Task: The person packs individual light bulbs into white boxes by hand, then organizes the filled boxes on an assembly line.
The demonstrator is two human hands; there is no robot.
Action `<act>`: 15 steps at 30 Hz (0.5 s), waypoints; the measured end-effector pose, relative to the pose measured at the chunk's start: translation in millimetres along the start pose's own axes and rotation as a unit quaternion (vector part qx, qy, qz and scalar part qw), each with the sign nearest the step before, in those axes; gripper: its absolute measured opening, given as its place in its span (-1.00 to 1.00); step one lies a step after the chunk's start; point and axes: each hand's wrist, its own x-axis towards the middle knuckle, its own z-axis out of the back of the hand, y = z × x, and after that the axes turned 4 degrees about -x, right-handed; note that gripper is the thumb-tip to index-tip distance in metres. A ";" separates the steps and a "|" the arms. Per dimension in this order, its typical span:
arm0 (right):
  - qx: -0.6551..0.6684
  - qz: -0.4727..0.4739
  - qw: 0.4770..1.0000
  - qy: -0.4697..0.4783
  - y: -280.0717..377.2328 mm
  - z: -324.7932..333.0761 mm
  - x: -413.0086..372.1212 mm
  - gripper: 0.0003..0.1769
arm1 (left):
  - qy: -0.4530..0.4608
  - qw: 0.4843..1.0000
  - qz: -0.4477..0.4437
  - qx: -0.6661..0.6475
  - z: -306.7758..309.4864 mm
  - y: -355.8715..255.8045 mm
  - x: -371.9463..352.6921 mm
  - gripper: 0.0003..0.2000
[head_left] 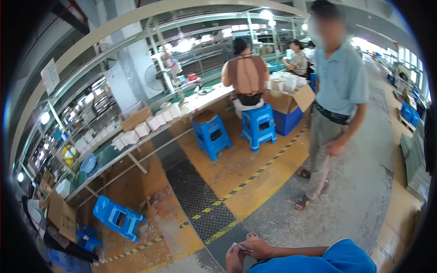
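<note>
At the bottom edge of the head view, my left hand (234,260) and my right hand (258,249) are close together in front of my blue shirt. Between their fingers is a small whitish thing (243,248), too small to name. The fingers of both hands are closed around it, and it seems that each hand touches it. Part of my left hand is cut off by the frame edge. Just beyond the hands, the front of a foot (251,236) shows on the grey floor.
A person in a light blue shirt (341,77) stands ahead on the right. Blue stools (211,136) stand by a long workbench (200,102) carrying white boxes (142,129). Another person (246,73) sits there beside a large carton (284,101). A tipped stool (119,217) is at left.
</note>
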 end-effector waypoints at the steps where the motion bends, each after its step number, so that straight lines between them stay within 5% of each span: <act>1: 0.010 -0.006 1.000 0.014 -0.5 2.4 16.3 -0.60 | -0.008 0.998 -0.025 0.061 -12.1 -20.5 5.3 -0.84; 3: 0.022 -0.003 0.999 0.030 -11.9 4.8 52.2 -0.59 | -0.022 0.990 -0.055 0.126 -2.5 -37.7 32.3 -0.83; 5: 0.150 0.014 0.988 0.029 -28.2 6.5 89.9 -0.55 | -0.128 0.991 0.037 -0.008 28.3 -41.4 69.8 -0.81; 8: 0.282 -0.021 0.957 0.065 -28.3 28.8 142.3 -0.60 | -0.111 0.993 0.035 0.015 36.2 -83.3 108.4 -0.80; 15: 0.170 0.037 0.984 0.028 -48.7 33.7 226.9 -0.64 | -0.229 0.971 0.036 0.054 24.4 -122.6 149.8 -0.86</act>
